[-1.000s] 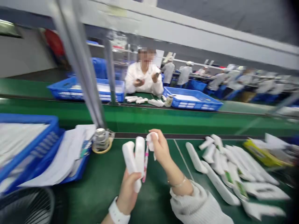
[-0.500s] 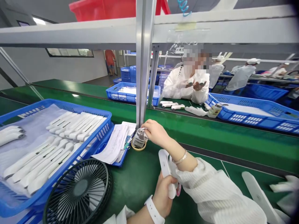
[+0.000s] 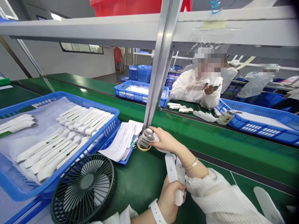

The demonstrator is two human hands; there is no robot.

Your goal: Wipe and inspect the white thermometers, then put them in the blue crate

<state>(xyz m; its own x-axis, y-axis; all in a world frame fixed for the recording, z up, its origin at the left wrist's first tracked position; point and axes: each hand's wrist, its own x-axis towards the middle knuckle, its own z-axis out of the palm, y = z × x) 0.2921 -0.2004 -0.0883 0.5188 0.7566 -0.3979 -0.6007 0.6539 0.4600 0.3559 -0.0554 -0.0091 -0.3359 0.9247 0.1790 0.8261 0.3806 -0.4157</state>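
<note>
My left hand (image 3: 170, 194), with a white watch strap at its wrist, is wrapped round white plastic casings (image 3: 173, 174) held upright above the green table. Farther forward, my right hand (image 3: 164, 140) pinches a whitish cloth (image 3: 155, 143) against the top of a small metal-topped bottle (image 3: 144, 141). The bottle stands in a round yellowish holder beside the metal post. The right fingertips are partly hidden behind the cloth and bottle top.
A blue basket (image 3: 118, 116) of white handles stands left, behind a black fan (image 3: 86, 182). Papers (image 3: 121, 140) lie on a small blue tray. Across the green belt (image 3: 210, 135), a person (image 3: 187, 88) in white holds parts. A metal post (image 3: 161, 62) rises ahead.
The view has swung left, so most things sit farther right. The right hand has tilted, and the bottle's metal top shows more. Both hands keep their holds.
</note>
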